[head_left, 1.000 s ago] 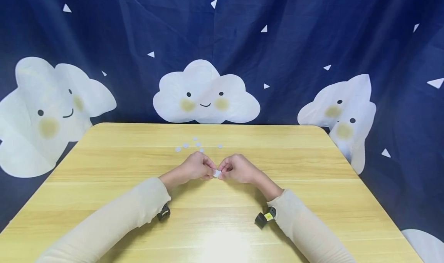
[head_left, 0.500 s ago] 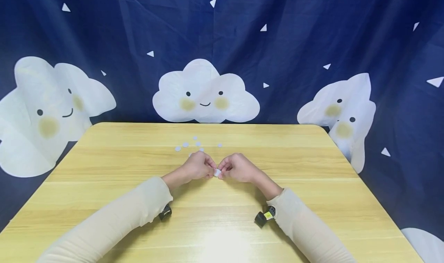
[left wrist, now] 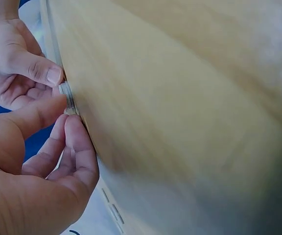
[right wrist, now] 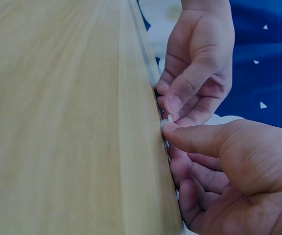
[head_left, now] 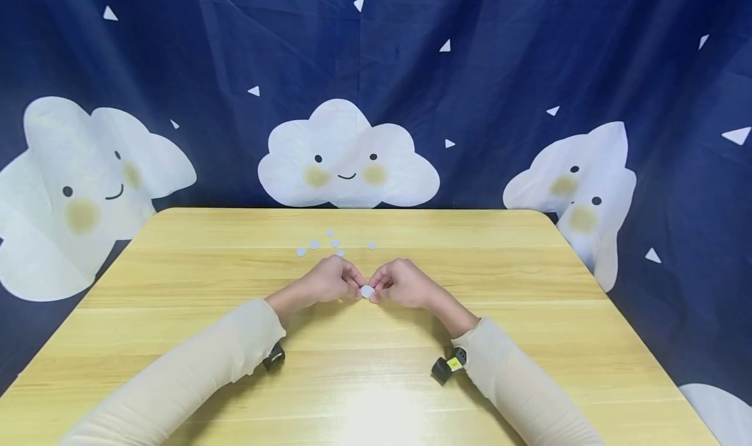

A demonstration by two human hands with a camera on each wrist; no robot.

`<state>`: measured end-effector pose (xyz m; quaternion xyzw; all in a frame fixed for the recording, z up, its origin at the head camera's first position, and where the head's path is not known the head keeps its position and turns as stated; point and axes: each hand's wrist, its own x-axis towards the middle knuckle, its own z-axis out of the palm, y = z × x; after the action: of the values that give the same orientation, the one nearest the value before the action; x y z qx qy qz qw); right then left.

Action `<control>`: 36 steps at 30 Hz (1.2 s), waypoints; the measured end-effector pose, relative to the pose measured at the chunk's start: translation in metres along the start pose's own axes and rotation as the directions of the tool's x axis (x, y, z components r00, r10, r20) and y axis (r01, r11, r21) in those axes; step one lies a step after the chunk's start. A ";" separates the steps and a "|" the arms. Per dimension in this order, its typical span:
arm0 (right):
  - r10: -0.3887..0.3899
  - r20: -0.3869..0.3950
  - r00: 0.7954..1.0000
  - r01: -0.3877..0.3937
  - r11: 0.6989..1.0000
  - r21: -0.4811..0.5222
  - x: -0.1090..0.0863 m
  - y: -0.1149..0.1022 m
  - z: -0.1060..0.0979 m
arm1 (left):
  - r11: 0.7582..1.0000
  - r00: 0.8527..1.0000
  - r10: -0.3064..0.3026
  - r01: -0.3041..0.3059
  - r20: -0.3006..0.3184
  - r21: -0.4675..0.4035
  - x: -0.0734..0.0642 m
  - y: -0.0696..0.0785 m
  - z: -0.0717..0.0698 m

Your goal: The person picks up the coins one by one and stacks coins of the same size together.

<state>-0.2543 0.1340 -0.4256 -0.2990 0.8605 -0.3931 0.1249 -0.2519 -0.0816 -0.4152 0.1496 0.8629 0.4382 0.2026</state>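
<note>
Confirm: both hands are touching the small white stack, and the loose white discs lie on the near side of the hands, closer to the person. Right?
Not quite: the loose white discs lie beyond the left hand and right hand, toward the far edge of the table, as the head view shows. Both hands are touching the small white stack.

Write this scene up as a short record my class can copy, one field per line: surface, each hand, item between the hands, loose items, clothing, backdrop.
Surface: wood-grain table
Left hand: pinches the stack's left side
Right hand: pinches the stack's right side
Between hands: small stack of white discs; number of layers unclear
Loose items: white discs scattered beyond the hands, one apart on the right
Clothing: beige sleeves
Backdrop: dark blue curtain with white clouds
</note>
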 end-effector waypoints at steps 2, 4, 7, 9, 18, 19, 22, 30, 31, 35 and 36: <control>0.002 0.000 1.000 -0.002 1.000 -0.002 0.000 0.000 0.000 | 1.000 1.000 0.004 -0.004 -0.002 0.030 0.000 0.001 0.000; 0.003 0.000 1.000 -0.003 1.000 -0.004 0.001 0.000 0.000 | 0.998 1.000 0.008 -0.007 -0.007 0.060 0.000 0.001 0.001; -0.001 -0.004 1.000 0.001 1.000 -0.012 0.001 0.001 0.000 | 0.996 1.000 0.015 -0.013 -0.017 0.093 0.000 0.002 0.002; -0.001 -0.005 1.000 0.001 1.000 -0.014 0.002 0.001 0.000 | 0.995 1.000 0.018 -0.016 -0.021 0.100 0.000 0.002 0.003; 0.003 0.009 1.000 -0.003 1.000 0.011 0.001 0.001 0.001 | 0.997 0.999 0.033 -0.031 -0.016 0.076 -0.002 0.002 0.005; 0.003 0.011 1.000 -0.003 1.000 0.015 0.001 0.001 0.001 | 0.997 0.999 0.035 -0.033 -0.017 0.075 -0.002 0.002 0.005; 0.000 0.014 1.000 0.000 1.000 0.022 0.001 0.002 0.000 | 0.996 0.999 0.037 -0.036 -0.019 0.077 -0.001 0.002 0.005; -0.005 0.011 1.000 0.005 1.000 0.006 0.001 0.003 0.000 | 0.996 0.999 0.036 -0.034 -0.021 0.087 0.000 0.002 0.006; -0.005 0.011 1.000 0.005 1.000 0.005 0.001 0.003 0.000 | 0.996 0.999 0.035 -0.033 -0.021 0.086 0.000 0.002 0.006; -0.008 0.010 1.000 0.008 1.000 -0.005 0.002 0.002 0.000 | 0.995 0.999 0.035 -0.033 -0.024 0.089 0.000 0.002 0.006; -0.010 0.009 1.000 0.010 1.000 -0.007 0.002 0.002 0.000 | 0.995 0.999 0.035 -0.032 -0.024 0.092 0.000 0.002 0.005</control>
<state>-0.2567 0.1344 -0.4271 -0.3056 0.8598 -0.3893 0.1260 -0.2491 -0.0764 -0.4161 0.1676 0.8818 0.4035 0.1773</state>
